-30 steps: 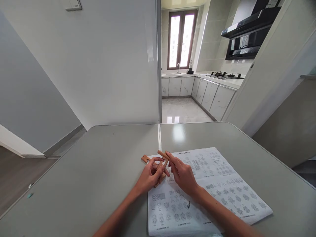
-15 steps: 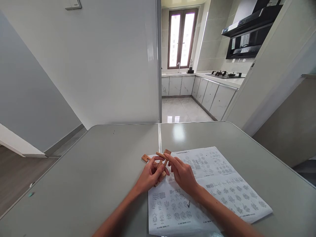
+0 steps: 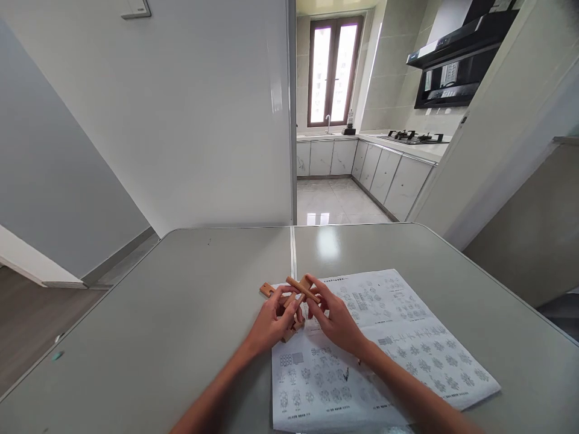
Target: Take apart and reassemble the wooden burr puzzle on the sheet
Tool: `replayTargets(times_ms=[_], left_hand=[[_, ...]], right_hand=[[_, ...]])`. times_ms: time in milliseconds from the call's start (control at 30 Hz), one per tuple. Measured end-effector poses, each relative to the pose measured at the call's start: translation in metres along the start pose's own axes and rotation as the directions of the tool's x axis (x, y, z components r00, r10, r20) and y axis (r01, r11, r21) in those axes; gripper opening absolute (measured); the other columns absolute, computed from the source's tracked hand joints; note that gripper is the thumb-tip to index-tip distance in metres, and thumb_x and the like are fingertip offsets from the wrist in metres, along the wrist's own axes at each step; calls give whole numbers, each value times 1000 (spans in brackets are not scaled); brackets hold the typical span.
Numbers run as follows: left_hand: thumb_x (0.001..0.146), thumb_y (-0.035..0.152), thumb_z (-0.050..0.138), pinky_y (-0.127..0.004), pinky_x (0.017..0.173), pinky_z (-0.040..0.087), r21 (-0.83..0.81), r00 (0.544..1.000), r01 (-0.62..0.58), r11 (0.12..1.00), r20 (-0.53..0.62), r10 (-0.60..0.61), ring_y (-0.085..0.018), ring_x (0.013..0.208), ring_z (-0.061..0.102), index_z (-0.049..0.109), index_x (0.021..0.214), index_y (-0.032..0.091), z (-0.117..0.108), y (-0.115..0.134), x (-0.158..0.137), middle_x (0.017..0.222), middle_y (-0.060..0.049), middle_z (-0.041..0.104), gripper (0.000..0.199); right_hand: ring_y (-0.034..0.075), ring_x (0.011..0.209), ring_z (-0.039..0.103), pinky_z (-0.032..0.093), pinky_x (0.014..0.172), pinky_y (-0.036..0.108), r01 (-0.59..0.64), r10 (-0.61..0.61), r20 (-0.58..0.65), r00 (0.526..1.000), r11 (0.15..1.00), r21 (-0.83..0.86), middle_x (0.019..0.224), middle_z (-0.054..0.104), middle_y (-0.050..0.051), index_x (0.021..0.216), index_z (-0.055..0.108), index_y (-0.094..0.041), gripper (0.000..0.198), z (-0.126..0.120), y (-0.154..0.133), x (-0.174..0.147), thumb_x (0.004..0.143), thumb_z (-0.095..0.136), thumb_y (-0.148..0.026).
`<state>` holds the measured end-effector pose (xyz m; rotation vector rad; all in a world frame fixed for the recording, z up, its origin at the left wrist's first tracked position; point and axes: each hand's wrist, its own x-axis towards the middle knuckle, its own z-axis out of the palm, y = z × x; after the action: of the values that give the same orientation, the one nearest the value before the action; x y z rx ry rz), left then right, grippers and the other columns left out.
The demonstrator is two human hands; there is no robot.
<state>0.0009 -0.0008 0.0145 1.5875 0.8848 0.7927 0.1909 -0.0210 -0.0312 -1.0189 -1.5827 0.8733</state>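
Note:
My left hand (image 3: 269, 324) is closed around notched wooden puzzle pieces (image 3: 288, 336), largely hidden by its fingers. A rounded wooden stick (image 3: 304, 290) lies slantwise across the top of the pieces. The thumb and fingers of my right hand (image 3: 338, 324) pinch this stick at its lower right end, while the left fingertips sit close to its middle. Another notched wooden piece (image 3: 266, 290) juts out past my left fingers, with a small dark mark at its end. How the pieces fit together cannot be made out.
A creased sheet of printed diagrams (image 3: 425, 346) is spread under and to the right of my hands on the grey table (image 3: 136, 337). A small green bit (image 3: 58, 355) lies near the table's left edge. Beyond the table, a doorway opens on a kitchen.
My right thumb and fingers have spread to either side of the stick's lower right end, showing more of its length. My left hand stays nearly in place.

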Motion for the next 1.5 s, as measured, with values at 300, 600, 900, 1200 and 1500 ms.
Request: replayTargets(times_ms=[300,600,900,1200,1500], left_hand=[[100,54,50,-23,58,40,150,997,-52,987,55,44,-12,59,48,57,118,18,-4,-1,-1,69,3,57,40],[102,32,45,-44,101,46,692,942,-160,704,-107,319,-27,113,58,70,118,24,-54,-33,21,121,-9,70,31],[103,35,47,-42,104,45,701,979,-164,694,28,204,-27,118,59,69,126,28,-90,-43,21,121,-6,74,32],[100,42,53,-41,98,48,700,987,-112,705,-1,158,-28,110,61,70,123,26,-91,-42,18,116,-10,68,32],[102,43,47,-38,85,49,662,980,-27,749,-129,149,-25,96,62,69,98,21,-84,-42,19,102,-9,66,32]], right_hand=[[14,61,61,44,50,25,-309,217,236,947,818,486,84,68,4,126,64,-21,46,-8,-15,6,103,48,-58],[13,60,62,44,50,24,-331,325,114,939,760,559,91,70,5,119,65,-22,44,-9,-2,9,98,57,-60],[13,60,59,43,51,25,-351,363,95,927,751,559,92,72,6,116,66,-22,45,-10,0,8,96,59,-62],[13,61,57,43,53,26,-368,370,108,923,761,535,92,70,5,118,67,-22,44,-10,-2,7,98,58,-60],[13,62,56,42,54,26,-355,352,107,930,781,514,90,69,5,115,68,-22,47,-8,-1,7,97,57,-64]])
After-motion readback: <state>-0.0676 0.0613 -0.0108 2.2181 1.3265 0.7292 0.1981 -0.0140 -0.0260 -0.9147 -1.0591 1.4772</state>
